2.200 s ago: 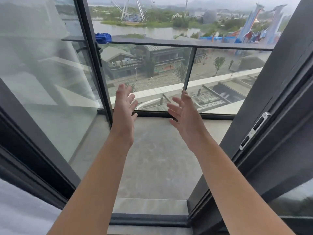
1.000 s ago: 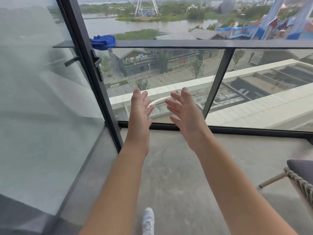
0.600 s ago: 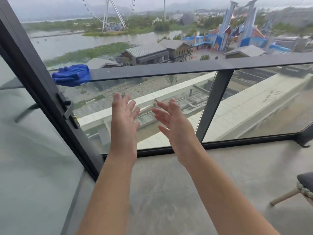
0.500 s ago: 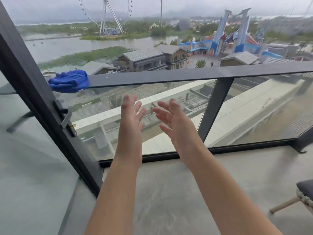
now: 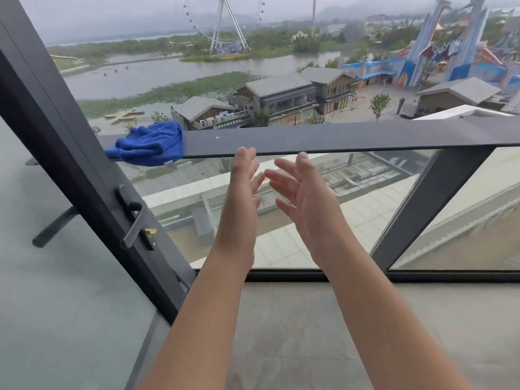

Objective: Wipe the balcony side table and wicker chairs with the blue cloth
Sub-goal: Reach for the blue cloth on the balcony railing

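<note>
On the rail (image 5: pixel 309 139), left of both hands, lies the cloth (image 5: pixel 150 147), untouched; left hand (image 5: pixel 239 198) and right hand (image 5: pixel 306 198) fingers spread, empty. Wiping seemingly not begun.

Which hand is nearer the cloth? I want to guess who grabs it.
Left. The left hand is just right of and below the cloth; the right hand is farther right.

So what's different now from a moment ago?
The person stepped out through the door toward the railing, so the blue cloth looks nearer. Left hand and right hand rose closer to the rail. Unchanged: both hands are open and empty, and the cloth lies on the rail, untouched.
</note>
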Available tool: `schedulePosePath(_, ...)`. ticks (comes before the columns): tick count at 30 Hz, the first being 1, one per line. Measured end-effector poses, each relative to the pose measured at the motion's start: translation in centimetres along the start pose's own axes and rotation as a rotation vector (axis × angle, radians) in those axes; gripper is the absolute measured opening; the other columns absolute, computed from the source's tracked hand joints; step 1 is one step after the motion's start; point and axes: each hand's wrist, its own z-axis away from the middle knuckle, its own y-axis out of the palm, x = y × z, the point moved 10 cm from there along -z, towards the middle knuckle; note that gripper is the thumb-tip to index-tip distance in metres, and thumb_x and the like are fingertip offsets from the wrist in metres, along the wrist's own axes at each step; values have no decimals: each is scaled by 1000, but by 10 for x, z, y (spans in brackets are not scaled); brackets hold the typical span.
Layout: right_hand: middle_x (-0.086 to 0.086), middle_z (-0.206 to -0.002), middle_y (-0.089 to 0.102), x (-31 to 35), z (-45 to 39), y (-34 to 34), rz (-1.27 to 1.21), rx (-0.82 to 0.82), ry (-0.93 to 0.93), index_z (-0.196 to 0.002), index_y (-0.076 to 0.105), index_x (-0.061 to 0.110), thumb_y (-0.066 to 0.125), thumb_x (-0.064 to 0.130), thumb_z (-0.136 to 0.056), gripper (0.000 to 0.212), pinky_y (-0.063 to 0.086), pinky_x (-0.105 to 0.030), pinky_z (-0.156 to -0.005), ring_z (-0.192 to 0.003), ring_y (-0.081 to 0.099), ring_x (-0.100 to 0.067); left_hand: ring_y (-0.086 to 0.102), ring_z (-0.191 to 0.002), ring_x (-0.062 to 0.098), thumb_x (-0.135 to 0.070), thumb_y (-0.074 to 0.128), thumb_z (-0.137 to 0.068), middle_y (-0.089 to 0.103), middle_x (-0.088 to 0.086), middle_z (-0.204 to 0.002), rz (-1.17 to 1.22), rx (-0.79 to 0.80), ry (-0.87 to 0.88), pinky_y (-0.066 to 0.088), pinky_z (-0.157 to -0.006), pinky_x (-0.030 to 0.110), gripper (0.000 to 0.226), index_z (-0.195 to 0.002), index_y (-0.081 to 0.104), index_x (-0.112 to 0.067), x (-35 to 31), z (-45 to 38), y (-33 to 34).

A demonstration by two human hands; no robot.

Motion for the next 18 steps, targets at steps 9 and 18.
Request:
schedulePosePath(9, 2, -130, 70, 39, -130, -36, -44, 11, -55, -136, 61, 24, 32, 55, -108, 51, 37, -45, -119, -127, 59, -11, 45, -141, 7, -68, 26, -98, 41, -6, -161, -64, -35, 74, 26, -124, 46, 69, -157, 39, -33, -5, -118, 31)
schedulePosePath(18, 3, -129, 69, 56, -202, -106, -53, -139, -57, -133, 61, 26, 34, 55, -107, 47, 37, -46, -119, -128, 59, -11, 45, -142, 8, -72, 27, -90, 41, -7, -161, -44, 102, 22, 26, -123, 43, 78, -157, 38, -32, 25, -212, 105)
